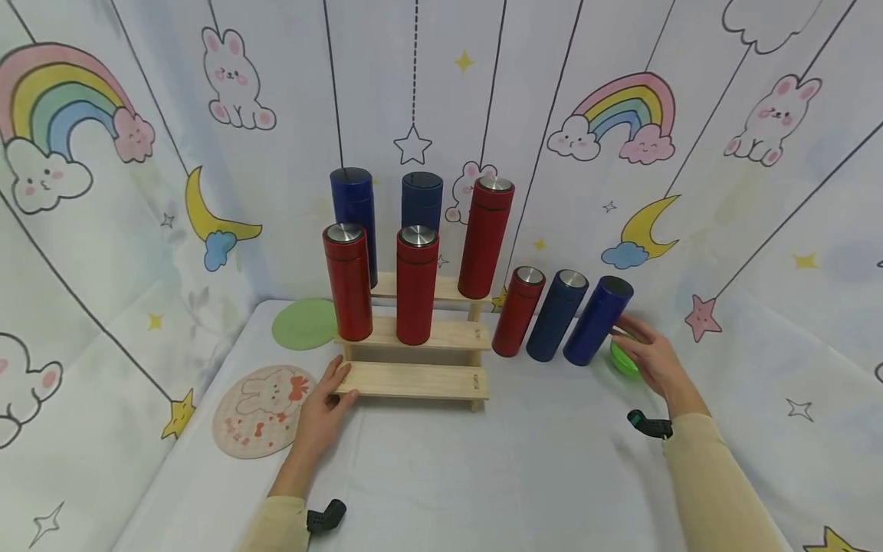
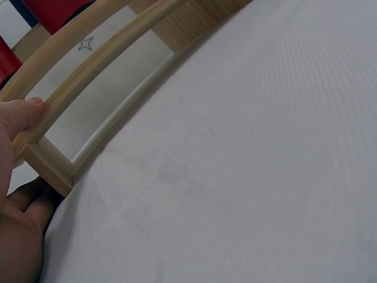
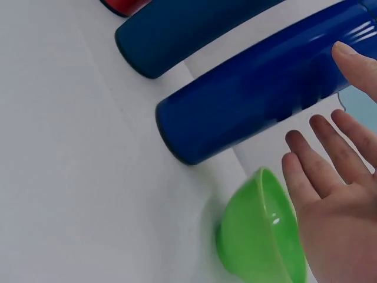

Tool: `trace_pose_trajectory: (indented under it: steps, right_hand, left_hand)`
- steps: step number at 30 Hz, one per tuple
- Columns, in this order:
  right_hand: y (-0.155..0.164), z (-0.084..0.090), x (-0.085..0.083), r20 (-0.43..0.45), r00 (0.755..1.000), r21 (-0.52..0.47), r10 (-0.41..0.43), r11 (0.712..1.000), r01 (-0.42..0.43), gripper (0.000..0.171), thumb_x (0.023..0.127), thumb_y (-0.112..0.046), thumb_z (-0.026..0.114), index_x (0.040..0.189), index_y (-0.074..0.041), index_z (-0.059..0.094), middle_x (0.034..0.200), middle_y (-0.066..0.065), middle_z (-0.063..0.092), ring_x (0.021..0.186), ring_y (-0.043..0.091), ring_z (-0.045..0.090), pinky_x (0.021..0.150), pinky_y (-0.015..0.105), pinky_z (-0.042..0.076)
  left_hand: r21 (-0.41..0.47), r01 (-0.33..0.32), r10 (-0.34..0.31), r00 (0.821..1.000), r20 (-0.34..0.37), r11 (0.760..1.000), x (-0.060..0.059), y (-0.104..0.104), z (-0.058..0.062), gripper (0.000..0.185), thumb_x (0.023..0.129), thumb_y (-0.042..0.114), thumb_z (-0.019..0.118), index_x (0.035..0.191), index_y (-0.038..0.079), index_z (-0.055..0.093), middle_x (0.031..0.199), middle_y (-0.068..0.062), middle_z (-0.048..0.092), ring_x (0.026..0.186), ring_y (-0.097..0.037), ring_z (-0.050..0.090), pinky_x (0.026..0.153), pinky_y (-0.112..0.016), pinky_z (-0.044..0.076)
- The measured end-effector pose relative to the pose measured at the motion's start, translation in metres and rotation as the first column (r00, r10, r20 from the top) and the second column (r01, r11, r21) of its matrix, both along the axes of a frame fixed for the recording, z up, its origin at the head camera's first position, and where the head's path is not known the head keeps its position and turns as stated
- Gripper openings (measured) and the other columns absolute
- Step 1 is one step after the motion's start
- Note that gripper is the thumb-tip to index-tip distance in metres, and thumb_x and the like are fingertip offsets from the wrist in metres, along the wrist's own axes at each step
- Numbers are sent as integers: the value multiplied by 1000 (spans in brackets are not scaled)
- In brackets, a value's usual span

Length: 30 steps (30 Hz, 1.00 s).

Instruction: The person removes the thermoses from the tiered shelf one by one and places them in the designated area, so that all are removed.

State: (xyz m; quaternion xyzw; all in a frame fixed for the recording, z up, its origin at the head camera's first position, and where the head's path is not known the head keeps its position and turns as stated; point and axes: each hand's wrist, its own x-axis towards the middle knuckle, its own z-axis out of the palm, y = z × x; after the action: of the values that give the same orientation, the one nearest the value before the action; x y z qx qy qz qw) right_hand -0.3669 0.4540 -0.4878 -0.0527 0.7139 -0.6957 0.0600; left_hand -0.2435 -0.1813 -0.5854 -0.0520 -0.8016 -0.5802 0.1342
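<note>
My left hand (image 1: pixel 326 408) holds the left end of the lowest step of a three-step wooden rack (image 1: pixel 414 381). In the left wrist view, its thumb (image 2: pixel 26 115) lies on the front rail, with other fingers by the rack's foot. My right hand (image 1: pixel 655 356) is beside a glossy blue thermos (image 1: pixel 598 320) on the table. The right wrist view shows its fingers (image 3: pixel 321 165) extended and spread, thumb close to the bottle; contact is unclear. A dark blue thermos (image 1: pixel 557 316) and a red thermos (image 1: pixel 519 312) stand to the left of the glossy one.
Two red thermoses (image 1: pixel 417 287) stand on the middle step. The top step bears another red thermos (image 1: pixel 486 238) and two blue thermoses (image 1: pixel 353 199). A green bowl (image 3: pixel 247 230) sits near my right hand. On the left lie a green mat (image 1: pixel 303 323) and a rabbit-print mat (image 1: pixel 241 414).
</note>
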Motion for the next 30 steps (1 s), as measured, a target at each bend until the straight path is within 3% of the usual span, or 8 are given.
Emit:
trace_pose_trajectory:
  steps: [3,7,17,30]
  right_hand:
    - [0,3,10,-30,1000,21,-3,1000,4,70,112,-9,63,171,-4,26,172,15,34,153,23,43,112,20,45]
    - [-3,5,21,-77,997,-2,-5,1000,5,67,111,-6,63,168,2,28,169,21,36,145,18,54,106,16,48]
    - [-15,10,38,-164,985,-10,44,999,-46,58,112,0,57,164,7,33,162,21,47,136,14,62,108,19,49]
    - [-60,32,56,-260,966,97,3,995,24,59,111,-9,64,162,6,39,161,27,46,135,13,62,105,16,49]
  left_hand:
    - [3,8,-8,1000,-11,1000,0,1,0,57,106,7,71,159,-4,50,176,-16,29,160,-40,26,109,-6,30]
    - [7,4,-4,1000,-18,1000,0,1,0,57,106,6,71,158,-5,51,176,-16,29,160,-40,26,109,-6,31]
    - [0,-4,4,1000,-16,1000,0,0,-1,58,105,6,72,158,-4,51,176,-16,30,159,-39,28,108,-5,32]
    - [-8,-15,14,1000,-23,1000,0,0,-1,58,105,7,73,158,-4,52,175,-16,32,158,-41,30,107,-4,32]
